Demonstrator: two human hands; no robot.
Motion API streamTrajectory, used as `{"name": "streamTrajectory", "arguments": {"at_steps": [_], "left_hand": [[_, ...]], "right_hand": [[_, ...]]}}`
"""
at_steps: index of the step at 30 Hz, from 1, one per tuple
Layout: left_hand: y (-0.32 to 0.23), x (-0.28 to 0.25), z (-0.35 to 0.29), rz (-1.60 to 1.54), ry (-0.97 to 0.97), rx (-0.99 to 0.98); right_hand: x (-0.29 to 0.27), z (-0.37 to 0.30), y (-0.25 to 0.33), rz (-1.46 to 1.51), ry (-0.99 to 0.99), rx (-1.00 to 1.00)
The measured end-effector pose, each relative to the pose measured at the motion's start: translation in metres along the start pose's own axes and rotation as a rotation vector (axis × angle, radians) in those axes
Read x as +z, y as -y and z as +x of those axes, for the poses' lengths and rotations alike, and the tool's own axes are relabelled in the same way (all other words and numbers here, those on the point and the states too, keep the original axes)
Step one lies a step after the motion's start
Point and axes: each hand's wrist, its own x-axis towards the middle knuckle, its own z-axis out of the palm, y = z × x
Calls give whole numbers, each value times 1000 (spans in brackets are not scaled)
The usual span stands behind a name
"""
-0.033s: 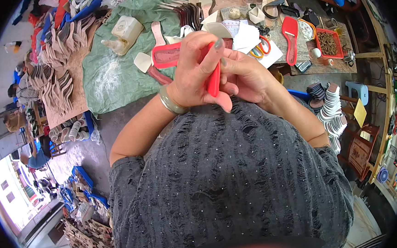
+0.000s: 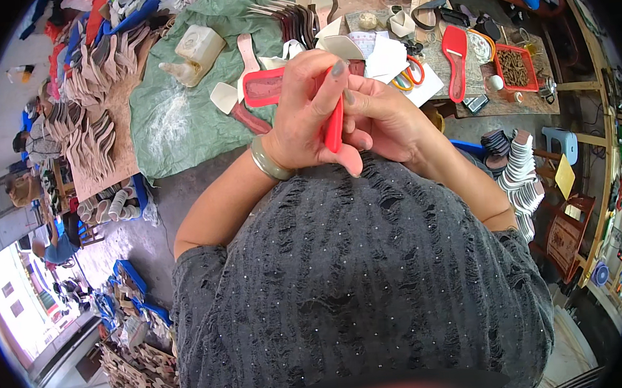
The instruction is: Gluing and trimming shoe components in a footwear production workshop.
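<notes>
Nearest to the body, the person's two bare hands are raised together before the chest, at the near edge of the counter (image 2: pixel 501 108). The step in hand, as I judge, is handling one red piece (image 2: pixel 334 129) between both hands, off the counter. The left hand (image 2: pixel 305 111) is gripping it, with bent fingers around its upper part and the thumb pointing toward the body. The right hand (image 2: pixel 396 119) comes from the other side, its fingers curled close to the piece; whether it also pinches it, I cannot tell. A red-rimmed part (image 2: pixel 263 88) with a dull pink inside stands out beyond the left hand; it seems to belong to the same piece, but the fingers hide the joint.

Both elbows are bent outward, and the left wrist carries a pale bangle (image 2: pixel 270 161). In my judgement, a next move from this pose calls for a steady left grip while the right fingers stay free to press or turn.

Farther, along the counter's near edge, a green sheet (image 2: pixel 153 151) lies at left; toward the right corner are orange-handled scissors (image 2: pixel 415 73), a similar red sole-shaped piece (image 2: pixel 455 61), and a red tray (image 2: pixel 519 89) of small brown bits.
</notes>
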Motion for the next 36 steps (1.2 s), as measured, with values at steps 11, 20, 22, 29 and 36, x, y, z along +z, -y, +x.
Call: {"name": "streamTrajectory", "arguments": {"at_steps": [11, 20, 22, 29, 36], "left_hand": [[-19, 0, -2, -340, -84, -401], [-30, -11, -1, -460, -223, -679], [-29, -12, 2, -365, -218, -587], [-33, -13, 12, -370, -278, -629], [-46, -11, 24, -474, -418, -813]], "right_hand": [[24, -12, 4, -526, -245, -237], [30, -2, 22, -1321, -307, -1052], [26, 5, 19, -1310, -282, -1043], [23, 14, 23, -1162, -228, -1071], [24, 19, 29, -1264, -245, -1182]]}}
